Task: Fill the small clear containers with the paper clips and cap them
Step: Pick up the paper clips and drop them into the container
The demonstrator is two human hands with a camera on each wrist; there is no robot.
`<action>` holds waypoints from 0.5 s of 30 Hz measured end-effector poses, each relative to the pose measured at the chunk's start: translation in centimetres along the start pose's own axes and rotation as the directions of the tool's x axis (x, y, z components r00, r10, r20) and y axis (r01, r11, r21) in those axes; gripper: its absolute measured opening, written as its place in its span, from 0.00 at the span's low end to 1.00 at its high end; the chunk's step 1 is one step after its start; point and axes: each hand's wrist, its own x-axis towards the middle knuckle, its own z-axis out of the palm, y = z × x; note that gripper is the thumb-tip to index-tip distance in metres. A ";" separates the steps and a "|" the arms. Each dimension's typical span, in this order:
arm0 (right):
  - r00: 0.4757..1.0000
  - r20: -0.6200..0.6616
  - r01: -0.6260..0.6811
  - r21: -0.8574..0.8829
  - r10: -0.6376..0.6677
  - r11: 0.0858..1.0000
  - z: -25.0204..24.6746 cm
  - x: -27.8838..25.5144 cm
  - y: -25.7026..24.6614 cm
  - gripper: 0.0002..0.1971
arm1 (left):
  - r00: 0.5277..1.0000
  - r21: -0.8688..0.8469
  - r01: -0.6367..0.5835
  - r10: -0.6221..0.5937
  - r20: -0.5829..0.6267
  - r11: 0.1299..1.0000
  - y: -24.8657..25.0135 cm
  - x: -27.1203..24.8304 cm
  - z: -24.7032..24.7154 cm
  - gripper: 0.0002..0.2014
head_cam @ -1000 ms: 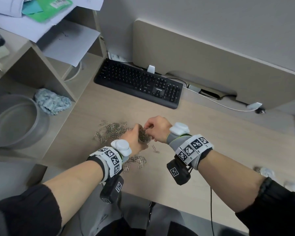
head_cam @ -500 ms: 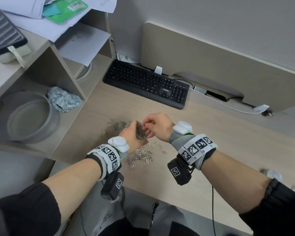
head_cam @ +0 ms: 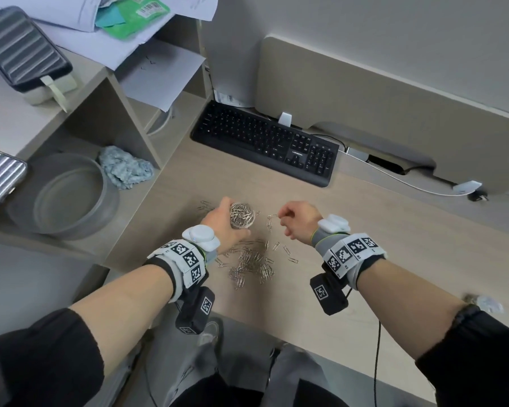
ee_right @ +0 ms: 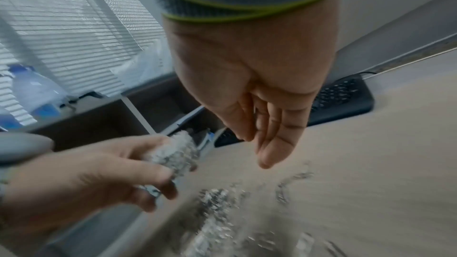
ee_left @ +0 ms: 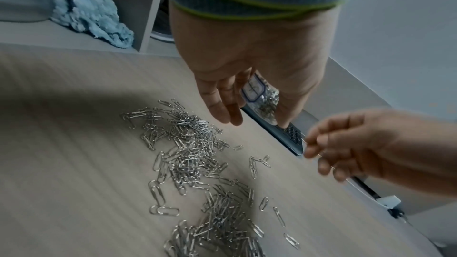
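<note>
left hand (head_cam: 218,223) grip clamped round a clear container (head_cam: 241,215) full of paper clips, blue-bordered label unreadable. right hand (head_cam: 299,220) grip pinches one clip. keyboard (head_cam: 265,142) reads "longan"-like, unclear.

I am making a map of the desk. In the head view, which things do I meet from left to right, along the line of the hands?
Grey bowl → left hand → container → right hand.

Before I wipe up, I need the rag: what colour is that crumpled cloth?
Light blue cloth; left wrist view shows it best.
</note>
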 end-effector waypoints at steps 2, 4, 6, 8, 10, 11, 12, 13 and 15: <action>0.994 0.031 -0.096 -0.149 0.102 0.984 0.4 0.6 2.6 0.05 | 1.000 0.003 -0.001 0.001 0.005 1.000 -0.5 -0.1 -0.1 0.30; 0.975 0.054 -0.189 -0.314 0.216 0.930 0.6 0.8 4.6 0.09 | 1.000 0.009 0.003 -0.003 0.002 1.000 -1.1 -0.4 -0.1 0.31; 0.945 0.102 -0.233 -0.452 0.310 0.861 0.8 0.1 5.0 0.17 | 1.000 -0.003 0.024 -0.024 -0.021 1.000 -2.0 -0.6 -0.2 0.31; 0.924 0.110 -0.257 -0.533 0.367 0.806 1.3 -0.8 4.9 0.20 | 0.999 0.000 0.038 -0.038 -0.028 0.999 -2.8 -1.1 -0.3 0.31; 0.933 0.100 -0.238 -0.545 0.345 0.804 2.9 -0.6 4.8 0.24 | 0.998 0.026 0.061 -0.060 -0.015 0.998 -4.0 -1.6 -0.2 0.31; 0.944 0.115 -0.216 -0.497 0.311 0.841 4.0 -0.5 4.6 0.26 | 0.997 0.042 0.073 -0.073 -0.007 0.996 -4.5 -1.9 -0.2 0.31; 0.956 0.137 -0.178 -0.434 0.260 0.883 5.5 -0.1 4.6 0.28 | 0.997 0.052 0.082 -0.082 -0.003 0.995 -4.9 -2.2 -0.2 0.31; 0.968 0.150 -0.134 -0.378 0.203 0.916 6.7 -0.2 4.0 0.30 | 0.996 0.057 0.091 -0.091 0.000 0.994 -5.5 -2.4 -0.2 0.32; 0.981 0.154 -0.043 -0.413 0.117 0.910 8.3 -0.2 2.9 0.35 | 0.995 0.052 0.103 -0.103 -0.002 0.993 -6.0 -2.7 -0.2 0.32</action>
